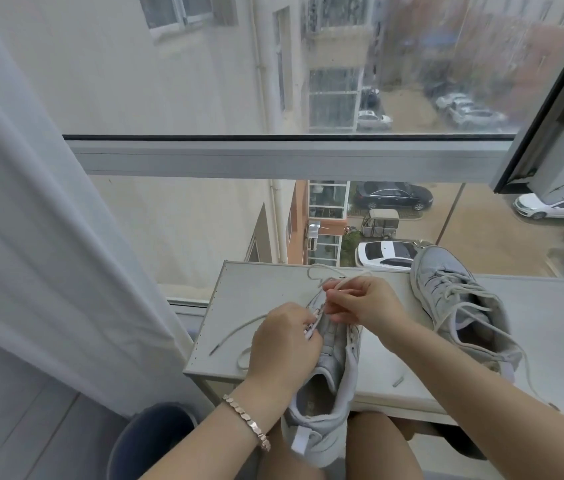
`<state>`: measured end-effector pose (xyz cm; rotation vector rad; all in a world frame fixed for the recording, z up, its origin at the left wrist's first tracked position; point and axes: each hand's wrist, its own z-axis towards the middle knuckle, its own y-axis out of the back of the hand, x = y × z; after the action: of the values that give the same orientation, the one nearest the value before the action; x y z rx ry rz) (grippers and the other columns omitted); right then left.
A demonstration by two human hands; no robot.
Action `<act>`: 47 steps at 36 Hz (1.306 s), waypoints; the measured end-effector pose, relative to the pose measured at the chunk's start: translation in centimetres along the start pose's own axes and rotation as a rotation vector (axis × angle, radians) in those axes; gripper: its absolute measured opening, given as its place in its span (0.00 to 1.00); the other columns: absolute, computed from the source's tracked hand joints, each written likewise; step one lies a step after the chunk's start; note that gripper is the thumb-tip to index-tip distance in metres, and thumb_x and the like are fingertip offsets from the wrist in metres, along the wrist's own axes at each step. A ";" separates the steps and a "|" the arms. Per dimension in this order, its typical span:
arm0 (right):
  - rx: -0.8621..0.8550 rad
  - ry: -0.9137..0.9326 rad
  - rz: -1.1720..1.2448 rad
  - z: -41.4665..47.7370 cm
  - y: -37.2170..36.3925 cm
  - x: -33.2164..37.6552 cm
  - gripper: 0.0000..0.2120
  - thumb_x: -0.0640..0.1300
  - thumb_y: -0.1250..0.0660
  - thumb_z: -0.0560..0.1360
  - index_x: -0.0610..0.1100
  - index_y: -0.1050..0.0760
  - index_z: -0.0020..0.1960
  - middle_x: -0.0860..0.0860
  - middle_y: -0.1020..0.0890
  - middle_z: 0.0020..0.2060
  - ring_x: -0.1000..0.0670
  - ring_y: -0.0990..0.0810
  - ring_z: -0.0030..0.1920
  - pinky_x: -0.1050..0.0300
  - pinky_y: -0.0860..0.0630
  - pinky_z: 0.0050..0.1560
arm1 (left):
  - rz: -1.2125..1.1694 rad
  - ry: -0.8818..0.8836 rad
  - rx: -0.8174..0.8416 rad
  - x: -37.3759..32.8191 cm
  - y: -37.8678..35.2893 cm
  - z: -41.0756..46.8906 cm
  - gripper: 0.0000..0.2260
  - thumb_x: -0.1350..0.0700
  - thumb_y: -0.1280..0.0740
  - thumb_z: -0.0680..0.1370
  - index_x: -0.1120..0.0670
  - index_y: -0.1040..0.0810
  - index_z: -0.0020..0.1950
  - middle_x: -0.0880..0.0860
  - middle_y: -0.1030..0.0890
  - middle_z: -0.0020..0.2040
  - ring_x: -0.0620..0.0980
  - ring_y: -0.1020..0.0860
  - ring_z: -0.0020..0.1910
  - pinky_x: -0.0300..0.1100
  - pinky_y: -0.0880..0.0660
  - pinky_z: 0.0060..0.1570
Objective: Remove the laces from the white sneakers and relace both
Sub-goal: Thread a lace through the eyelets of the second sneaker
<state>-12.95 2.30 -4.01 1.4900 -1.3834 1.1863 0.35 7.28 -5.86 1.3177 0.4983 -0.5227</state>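
Note:
One white sneaker (329, 382) lies heel toward me, its toe on the white table (395, 382) and its heel over my lap. My left hand (284, 344) grips its left eyelet flap. My right hand (360, 303) pinches the white lace (235, 329) just above the eyelets; one end trails left across the table, a loop lies beyond my fingers. The second white sneaker (460, 303) lies on its side at the right, laced, with loose lace ends running toward the table's near edge.
A large window (291, 157) stands directly behind the table, with a street and parked cars far below. A white curtain (41, 220) hangs at the left. A dark round bin (149, 441) sits on the floor beside my left knee.

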 end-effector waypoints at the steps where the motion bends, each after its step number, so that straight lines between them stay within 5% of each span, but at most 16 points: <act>1: -0.006 0.004 -0.028 0.0 0.0 -0.1 0.04 0.29 0.34 0.73 0.34 0.23 0.40 0.44 0.21 0.33 0.55 0.20 0.26 0.65 0.21 0.29 | 0.040 0.001 -0.036 0.0 -0.1 0.0 0.07 0.57 0.32 0.72 0.53 0.17 0.47 0.48 0.21 0.47 0.48 0.27 0.49 0.41 0.30 0.48; 4: -0.055 0.038 -0.198 0.2 0.1 -0.4 0.05 0.31 0.31 0.72 0.39 0.22 0.39 0.46 0.20 0.33 0.54 0.21 0.28 0.66 0.22 0.30 | 0.082 0.068 -0.131 -0.1 -0.4 0.0 0.05 0.54 0.30 0.71 0.49 0.17 0.46 0.44 0.25 0.45 0.44 0.36 0.46 0.39 0.38 0.44; 10: -0.080 0.156 -0.511 1.2 0.3 -0.7 0.08 0.39 0.26 0.68 0.49 0.22 0.36 0.57 0.20 0.34 0.59 0.22 0.35 0.71 0.26 0.35 | -0.179 0.182 -0.078 0.0 -0.7 -0.4 0.07 0.57 0.31 0.72 0.52 0.17 0.48 0.47 0.20 0.44 0.45 0.23 0.44 0.33 0.30 0.39; 22: 0.007 0.200 -0.604 2.2 -0.1 -0.8 0.06 0.39 0.25 0.67 0.46 0.21 0.39 0.59 0.21 0.34 0.63 0.22 0.36 0.76 0.29 0.34 | -0.117 0.136 -0.088 0.3 -0.8 -0.4 0.06 0.54 0.32 0.74 0.52 0.18 0.48 0.49 0.19 0.43 0.46 0.23 0.42 0.36 0.28 0.39; 27: 0.063 0.183 -0.624 2.4 -0.5 -1.0 0.05 0.38 0.27 0.69 0.46 0.21 0.39 0.58 0.21 0.37 0.58 0.21 0.40 0.69 0.26 0.41 | -0.100 0.148 -0.083 0.1 -0.7 -0.3 0.06 0.52 0.32 0.74 0.50 0.18 0.48 0.48 0.18 0.43 0.46 0.23 0.42 0.36 0.28 0.37; 30: 0.066 0.132 -0.567 2.6 -0.5 -1.0 0.04 0.36 0.27 0.68 0.39 0.20 0.42 0.58 0.21 0.35 0.57 0.21 0.38 0.69 0.26 0.38 | -0.110 0.163 -0.084 0.2 -0.7 -0.2 0.06 0.52 0.32 0.73 0.50 0.17 0.48 0.48 0.18 0.44 0.47 0.23 0.43 0.38 0.27 0.39; 38: 0.063 -0.003 -0.473 2.8 -0.4 -0.5 0.05 0.36 0.25 0.67 0.40 0.21 0.36 0.56 0.21 0.32 0.60 0.25 0.29 0.73 0.33 0.24 | -0.158 0.185 -0.088 0.3 -0.9 -0.3 0.06 0.53 0.31 0.73 0.50 0.17 0.47 0.48 0.18 0.43 0.47 0.22 0.42 0.40 0.25 0.39; 47: 0.030 0.120 -0.701 2.7 -0.6 -0.4 0.16 0.39 0.27 0.65 0.47 0.28 0.22 0.61 0.24 0.21 0.65 0.27 0.24 0.75 0.36 0.23 | -0.209 0.238 -0.088 0.5 -1.2 -0.3 0.05 0.51 0.30 0.72 0.48 0.16 0.46 0.47 0.18 0.41 0.46 0.22 0.41 0.38 0.26 0.37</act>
<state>-11.95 -0.11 -5.11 1.6916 -0.6616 0.8232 -0.04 7.36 -7.11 1.2563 0.8539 -0.5120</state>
